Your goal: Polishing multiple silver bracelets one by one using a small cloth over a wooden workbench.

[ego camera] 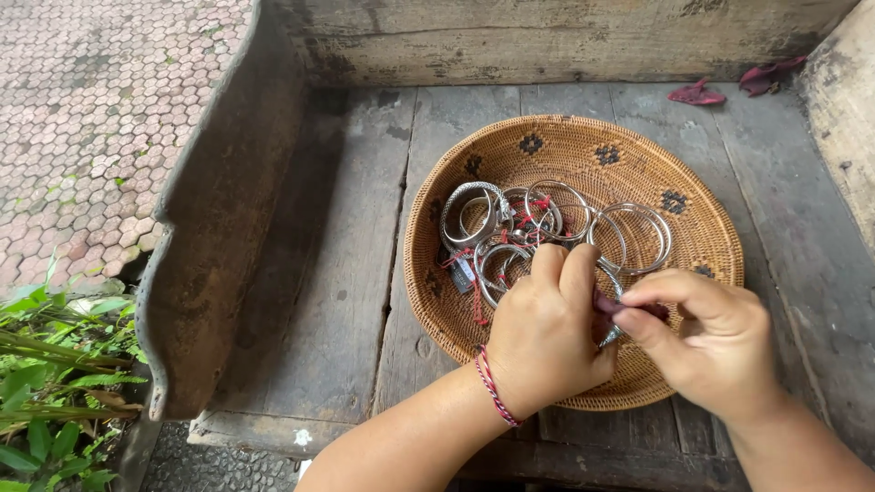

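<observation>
A round woven basket (547, 146) with dark pattern marks sits on a worn wooden bench. Several silver bangles (629, 235) lie inside it, some tied with red thread and small tags. My left hand (547, 337), a red string bracelet on its wrist, is over the basket's near side with fingers closed on a silver bangle (609, 335) that is mostly hidden. My right hand (711, 342) meets it from the right, pinching a small purplish piece (605, 303) against the same bangle.
The bench has a raised wooden arm (219, 228) on the left and a backboard (565, 41) behind. Two reddish petals (697, 93) lie at the far right. Beyond the arm are hexagonal paving (91, 118) and green leaves (46, 383).
</observation>
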